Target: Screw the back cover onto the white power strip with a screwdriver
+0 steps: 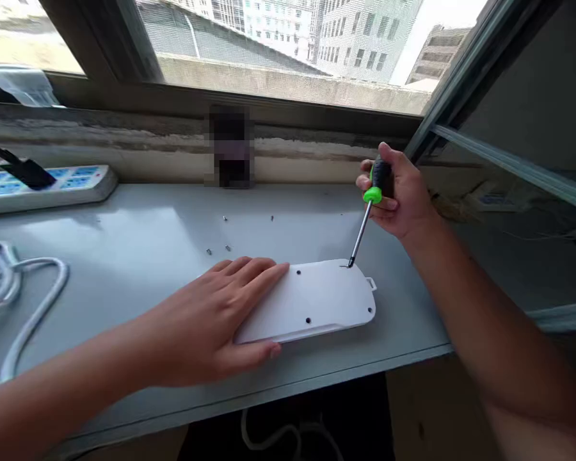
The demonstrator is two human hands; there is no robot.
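A long white plastic casing [333, 291] with a rounded end lies flat, showing dark screw holes and a small loop at its right end. My left hand [230, 314] grips its left part, thumb along the near edge and fingers across the top, hiding that end. In my right hand [403, 192] is a screwdriver [362, 230] with a black and green handle, my fingers wrapped round it. Its tip meets the casing near the far right corner. Beyond the casing, several small screws [227, 248] lie loose on the grey-white surface [163, 256].
At the back left stands a power strip [84, 182] with a black plug [29, 173] in it. A coiled white cable [43, 262] lies at the left edge. Behind the surface is a window [278, 45]; a metal frame [513, 160] stands at the right, near my right arm.
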